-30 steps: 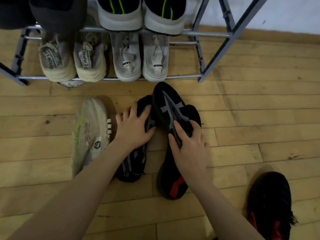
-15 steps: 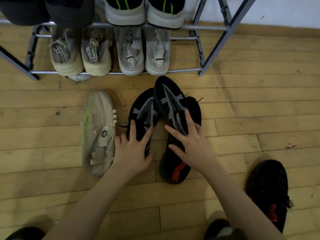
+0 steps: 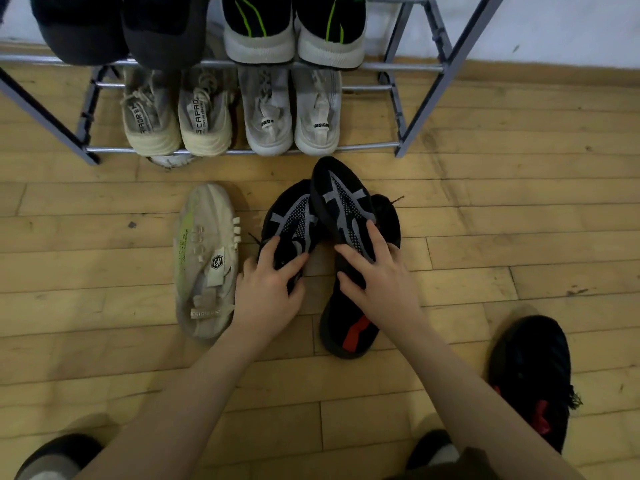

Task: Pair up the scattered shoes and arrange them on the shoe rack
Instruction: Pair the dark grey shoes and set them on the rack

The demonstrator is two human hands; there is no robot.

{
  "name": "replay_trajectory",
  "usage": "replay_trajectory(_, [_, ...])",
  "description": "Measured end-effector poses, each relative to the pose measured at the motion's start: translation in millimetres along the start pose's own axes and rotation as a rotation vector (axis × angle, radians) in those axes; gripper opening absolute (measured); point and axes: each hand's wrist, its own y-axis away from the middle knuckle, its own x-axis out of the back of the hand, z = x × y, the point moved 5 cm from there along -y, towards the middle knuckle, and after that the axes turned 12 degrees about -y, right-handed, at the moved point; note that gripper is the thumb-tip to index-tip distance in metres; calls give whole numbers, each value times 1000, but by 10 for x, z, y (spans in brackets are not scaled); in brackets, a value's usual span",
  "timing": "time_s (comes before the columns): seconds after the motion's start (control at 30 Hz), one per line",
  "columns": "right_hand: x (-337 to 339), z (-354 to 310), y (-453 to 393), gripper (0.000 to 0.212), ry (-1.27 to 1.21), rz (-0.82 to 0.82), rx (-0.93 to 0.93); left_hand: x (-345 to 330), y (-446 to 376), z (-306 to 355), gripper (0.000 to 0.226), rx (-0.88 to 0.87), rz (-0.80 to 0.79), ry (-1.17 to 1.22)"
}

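Black shoes: left hand (image 3: 268, 292) fingers (image 3: 289, 268) grasp left black shoe (image 3: 294, 216); right hand (image 3: 381, 282) fingers (image 3: 375, 237) grasp right black shoe (image 3: 341, 202).

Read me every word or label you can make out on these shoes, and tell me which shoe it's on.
"SCAPAD": tongue of the beige rack shoe.
"DESIGNED", partly cut off: tongue tabs of the white rack pair.
"ESIGN", partly hidden: heel strap of the cream floor shoe.
Side print on that shoe: too small.
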Motion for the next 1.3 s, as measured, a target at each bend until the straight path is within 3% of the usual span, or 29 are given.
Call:
replay_trajectory(0.2, [298, -359, -17, 45, -41, 91, 76, 501, 93, 61, 38, 12, 164, -35])
replay_trajectory(0.4, [605, -830, -109, 40, -48, 149, 237, 987, 217, -66, 36, 98, 269, -45])
replay_trajectory(0.6, [1011, -1340, -225, 40, -72, 88, 274, 1628, 354, -190, 36, 238, 348, 16])
replay_trajectory(0.77, [1473, -1782, -275, 39, -76, 175, 364, 2233, 427, -197, 36, 305, 422, 30])
replay_trajectory(1.17, [2386, -2232, -238, 45, -133, 443, 388, 3294, 399, 60, 39, 177, 574, 119])
replay_trajectory(1.3, [2609, -2129, -436, 43, -109, 480, 326, 3525, 78, 106, 42, 156, 541, 159])
